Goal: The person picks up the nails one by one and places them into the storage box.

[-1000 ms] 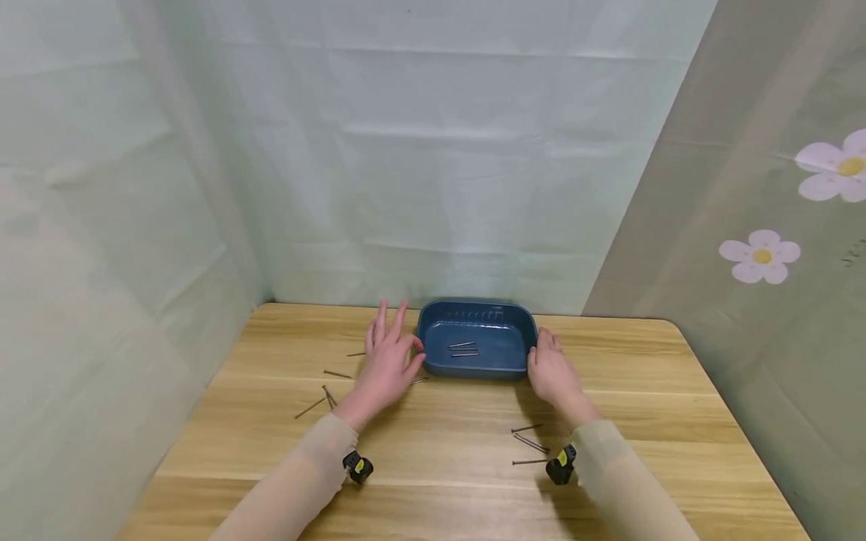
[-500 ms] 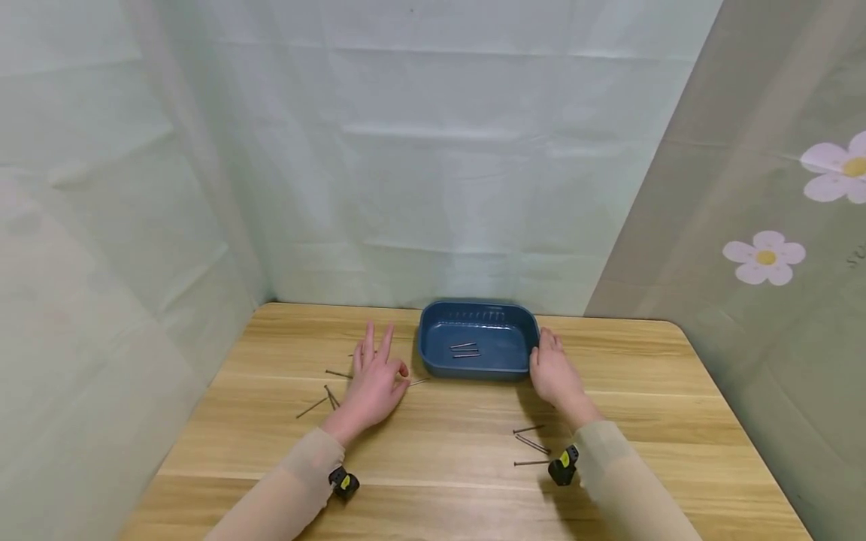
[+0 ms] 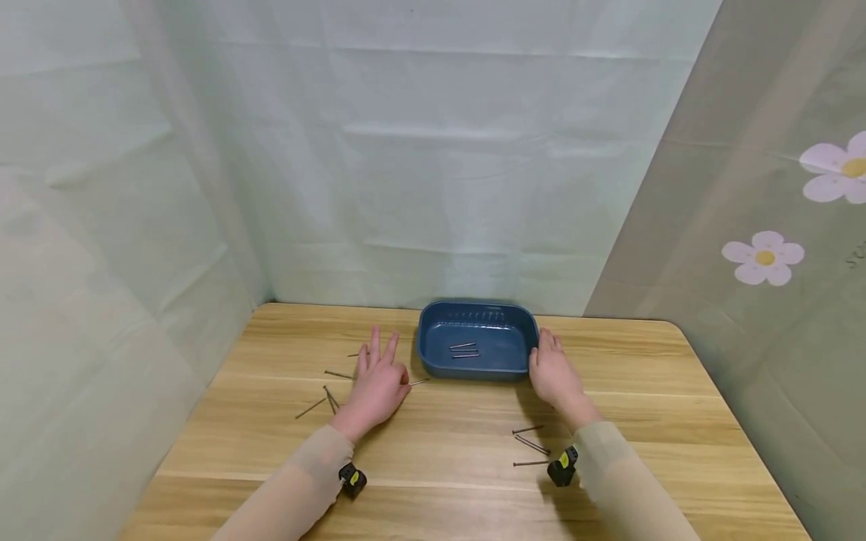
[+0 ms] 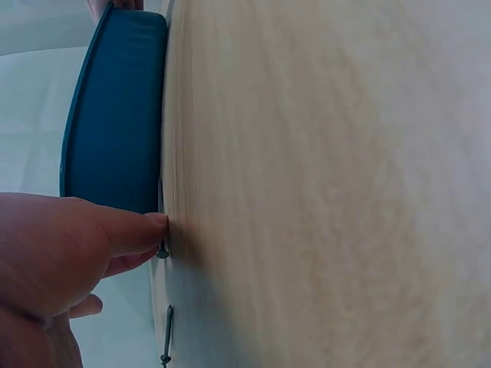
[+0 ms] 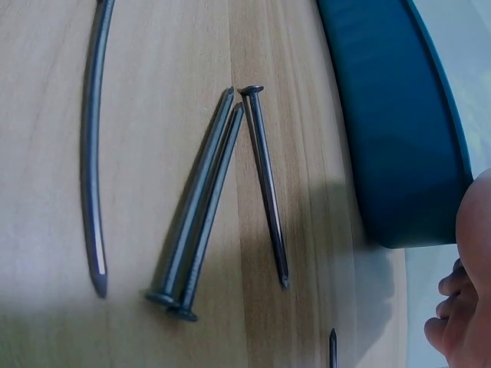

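A blue rectangular dish (image 3: 440, 371) stands at the table's back edge, with several nails (image 3: 464, 355) lying in it. My left hand (image 3: 375, 387) is at its near left corner, low over the table. Thumb and forefinger pinch a nail (image 4: 162, 251) lying at the tabletop, its head below the fingertips in the left wrist view. The other fingers are spread. My right hand (image 3: 556, 373) holds the dish's right end, thumb at the rim; its other fingers (image 5: 449, 307) are partly hidden.
Several loose nails (image 3: 311, 408) lie left of my left hand on the wooden table (image 3: 446, 458). More nails (image 5: 196, 207) lie in front of the right hand, near its wrist. A pale cloth (image 3: 433, 188) hangs behind the table.
My left hand has moved from the dish's left rim down and left to a nail on the table, which it now pinches. The right hand has stayed at the dish.
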Motion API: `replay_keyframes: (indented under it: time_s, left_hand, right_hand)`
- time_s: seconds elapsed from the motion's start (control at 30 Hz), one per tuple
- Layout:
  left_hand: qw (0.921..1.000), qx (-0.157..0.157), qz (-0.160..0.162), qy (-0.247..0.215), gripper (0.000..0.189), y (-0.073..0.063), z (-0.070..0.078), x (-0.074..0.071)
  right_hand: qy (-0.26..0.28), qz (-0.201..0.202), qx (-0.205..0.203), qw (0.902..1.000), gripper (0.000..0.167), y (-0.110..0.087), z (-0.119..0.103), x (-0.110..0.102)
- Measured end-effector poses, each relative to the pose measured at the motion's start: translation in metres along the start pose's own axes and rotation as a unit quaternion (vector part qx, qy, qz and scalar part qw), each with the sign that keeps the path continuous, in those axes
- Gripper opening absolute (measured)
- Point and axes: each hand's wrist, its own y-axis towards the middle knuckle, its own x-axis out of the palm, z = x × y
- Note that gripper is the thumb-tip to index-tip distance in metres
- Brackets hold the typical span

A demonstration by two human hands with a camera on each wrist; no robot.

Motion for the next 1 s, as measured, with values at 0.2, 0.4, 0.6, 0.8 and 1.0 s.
replay_keyframes:
  time_s: [0.2, 0.4, 0.6, 0.8, 1.0]
  left_hand:
    - [1.0, 0.001, -0.006, 0.008, 0.025, 0.0018, 0.0013, -0.001]
    - [0.9998, 0.006, -0.008, 0.015, 0.026, 0.0019, 0.0024, -0.0019]
    - [0.9998, 0.008, -0.002, 0.019, 0.027, 0.0019, 0.0018, -0.0013]
    - [0.9995, 0.011, 0.011, 0.027, 0.026, 0.002, 0.0024, -0.0008]
    - [1.0, 0.004, 0.004, 0.008, 0.031, -0.003, 0.0036, 0.0]
  right_hand:
    - [0.001, 0.0, -0.004, 1.0, 0.061, 0.0001, 0.0005, -0.0004]
    - [0.003, 0.0, -0.003, 1.0, 0.061, -0.0005, -0.0003, 0.0]
    - [0.003, 0.004, -0.003, 1.0, 0.061, -0.0002, -0.0011, 0.0]
    - [0.001, 0.009, -0.008, 0.9999, 0.06, 0.0005, -0.0002, -0.0007]
    - [0.001, 0.012, -0.009, 0.9999, 0.06, -0.0003, 0.0017, 0.0034]
